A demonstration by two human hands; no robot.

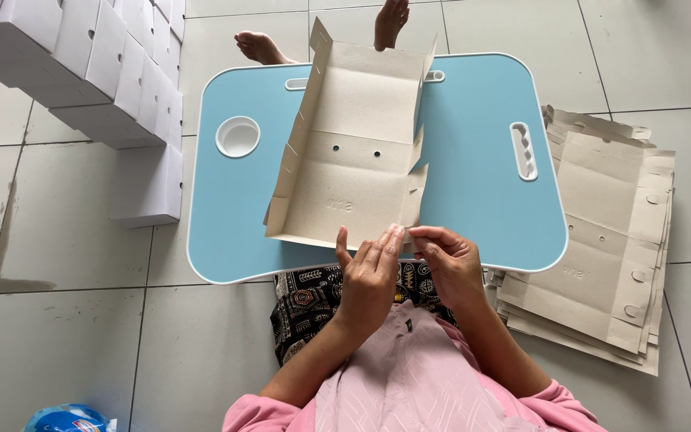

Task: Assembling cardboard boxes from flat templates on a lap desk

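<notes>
A light blue lap table (481,176) with white edging stands on a floor of pale grey tiles (65,320), a round cup recess (237,136) at its 9 o'clock side and a slotted groove (524,150) at 3 o'clock. On it lies a partly folded grey cardboard box blank (357,152), side flaps raised. At the blank's 6 o'clock edge the left hand (369,276) presses with fingers together, and the right hand (451,260) pinches the same edge, both clamped on the cardboard. A stack of flat blanks (601,264) lies at 3 o'clock on the tiles; finished white boxes (97,72) pile at 10 o'clock. Bare feet (261,46) show at 12 o'clock
</notes>
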